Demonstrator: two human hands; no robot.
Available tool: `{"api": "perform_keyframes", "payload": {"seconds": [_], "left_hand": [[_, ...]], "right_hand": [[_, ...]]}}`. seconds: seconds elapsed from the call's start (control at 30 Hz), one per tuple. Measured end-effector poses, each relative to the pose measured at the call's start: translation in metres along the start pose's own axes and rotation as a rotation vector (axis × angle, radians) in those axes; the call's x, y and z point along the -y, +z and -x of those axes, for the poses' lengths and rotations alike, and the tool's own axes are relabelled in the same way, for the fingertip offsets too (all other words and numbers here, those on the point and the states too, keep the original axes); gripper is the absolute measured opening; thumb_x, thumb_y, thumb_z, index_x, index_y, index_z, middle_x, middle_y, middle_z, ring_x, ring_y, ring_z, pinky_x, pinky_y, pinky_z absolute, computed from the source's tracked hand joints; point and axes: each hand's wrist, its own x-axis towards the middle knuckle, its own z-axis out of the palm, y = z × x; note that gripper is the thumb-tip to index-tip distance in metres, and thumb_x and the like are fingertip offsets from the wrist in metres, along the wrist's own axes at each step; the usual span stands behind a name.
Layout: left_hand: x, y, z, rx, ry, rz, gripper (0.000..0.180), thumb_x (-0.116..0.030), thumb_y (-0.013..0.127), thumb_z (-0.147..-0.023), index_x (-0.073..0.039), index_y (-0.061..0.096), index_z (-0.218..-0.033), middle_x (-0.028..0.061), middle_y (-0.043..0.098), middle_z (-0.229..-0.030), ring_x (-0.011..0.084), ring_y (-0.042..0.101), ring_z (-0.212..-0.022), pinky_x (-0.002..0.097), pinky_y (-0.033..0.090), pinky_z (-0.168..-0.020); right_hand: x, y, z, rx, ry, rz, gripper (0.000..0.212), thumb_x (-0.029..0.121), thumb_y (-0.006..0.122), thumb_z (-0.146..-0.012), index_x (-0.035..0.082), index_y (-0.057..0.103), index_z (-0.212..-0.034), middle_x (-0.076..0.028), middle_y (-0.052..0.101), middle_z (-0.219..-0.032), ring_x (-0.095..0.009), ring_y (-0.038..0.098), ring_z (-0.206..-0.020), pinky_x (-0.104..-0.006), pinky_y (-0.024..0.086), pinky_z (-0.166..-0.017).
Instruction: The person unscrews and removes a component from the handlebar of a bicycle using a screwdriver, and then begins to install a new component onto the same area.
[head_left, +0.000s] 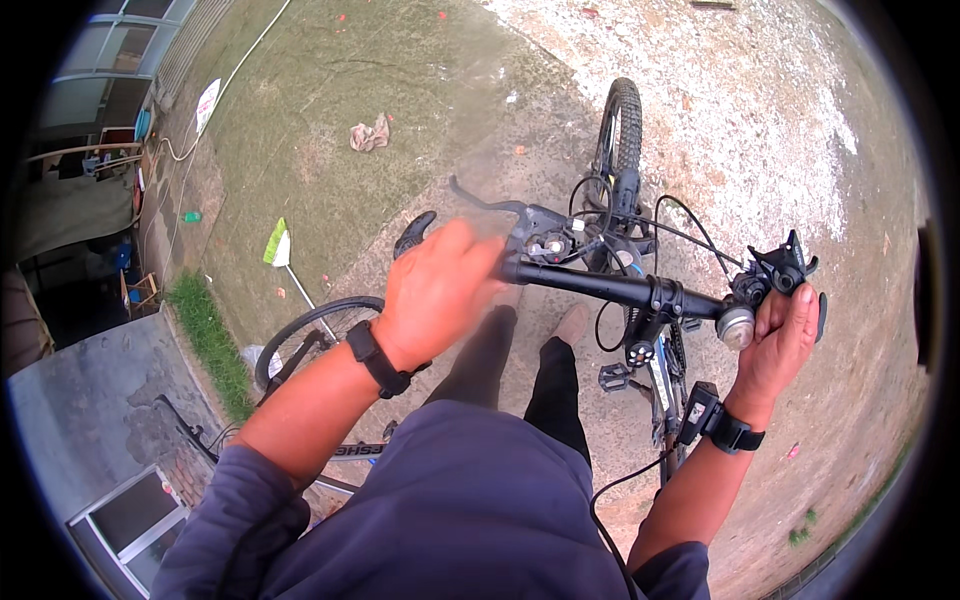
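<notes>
The black handlebar (pixel 590 284) of a bicycle crosses in front of me. My left hand (pixel 445 290) is closed round its left grip, slightly smeared by motion; a black curved bar end (pixel 413 233) sticks out past the knuckles. A brake lever (pixel 490 204) reaches forward beside that hand. On the other side, my right hand (pixel 785 325) wraps the right grip, thumb on top, next to a round metallic bell (pixel 735 326) and a black shifter with lever (pixel 785 266). Beyond the bar, the knobbly front wheel (pixel 625 115) points away from me.
Another bicycle's wheel (pixel 310 345) lies at my left, near a grass strip (pixel 210 345). A green-and-white broom-like head (pixel 277 243) on a pole and a crumpled cloth (pixel 370 133) are on the ground. The bicycle's pedal (pixel 614 377) is near my foot.
</notes>
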Motion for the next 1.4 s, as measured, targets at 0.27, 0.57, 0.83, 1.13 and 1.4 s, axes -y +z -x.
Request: {"api": "perform_keyframes", "payload": {"seconds": [0.27, 0.57, 0.83, 1.13, 1.4], "left_hand": [[0.0014, 0.0009, -0.0011, 0.000, 0.020, 0.000, 0.041, -0.015, 0.086, -0.070, -0.010, 0.068, -0.107, 0.0086, 0.056, -0.089, 0.0316, 0.062, -0.079, 0.0424, 0.051, -0.064], [0.0034, 0.0005, -0.0027, 0.002, 0.064, 0.015, 0.038, -0.013, 0.085, -0.070, -0.007, 0.068, -0.103, 0.0091, 0.055, -0.087, 0.0316, 0.062, -0.079, 0.0429, 0.050, -0.063], [0.0029, 0.0009, -0.0031, 0.012, 0.061, -0.005, 0.036, -0.014, 0.085, -0.070, -0.007, 0.067, -0.102, 0.0087, 0.054, -0.085, 0.0309, 0.061, -0.079, 0.0428, 0.050, -0.063], [0.0043, 0.0020, -0.0027, -0.007, 0.069, -0.002, 0.037, -0.014, 0.085, -0.070, -0.008, 0.067, -0.101, 0.0085, 0.054, -0.085, 0.0305, 0.062, -0.079, 0.0421, 0.051, -0.064], [0.0043, 0.0024, -0.0021, -0.027, 0.065, 0.002, 0.046, -0.014, 0.086, -0.069, -0.006, 0.067, -0.110, 0.0090, 0.056, -0.087, 0.0305, 0.062, -0.079, 0.0417, 0.051, -0.065]], "right_hand": [[-0.0010, -0.0001, 0.0001, -0.002, 0.000, -0.021, 0.032, 0.030, 0.053, -0.109, 0.009, 0.052, -0.084, 0.006, 0.034, -0.065, -0.004, 0.029, -0.054, -0.0231, 0.023, -0.047], [-0.0031, -0.0045, -0.0013, -0.002, 0.005, -0.047, 0.027, 0.028, 0.055, -0.107, 0.008, 0.059, -0.089, 0.006, 0.037, -0.064, -0.003, 0.030, -0.055, -0.0229, 0.024, -0.048], [-0.0020, -0.0001, -0.0003, -0.033, 0.010, -0.020, 0.032, 0.029, 0.053, -0.109, 0.009, 0.052, -0.084, 0.006, 0.033, -0.065, -0.003, 0.028, -0.053, -0.0228, 0.023, -0.046], [-0.0013, -0.0026, -0.0006, -0.003, 0.008, -0.036, 0.028, 0.028, 0.055, -0.108, 0.007, 0.059, -0.090, 0.006, 0.038, -0.065, -0.004, 0.032, -0.055, -0.0222, 0.026, -0.049], [-0.0006, 0.0028, -0.0003, -0.040, 0.010, -0.007, 0.035, 0.031, 0.054, -0.108, 0.010, 0.051, -0.081, 0.006, 0.032, -0.064, -0.004, 0.028, -0.053, -0.0227, 0.024, -0.047]]}}
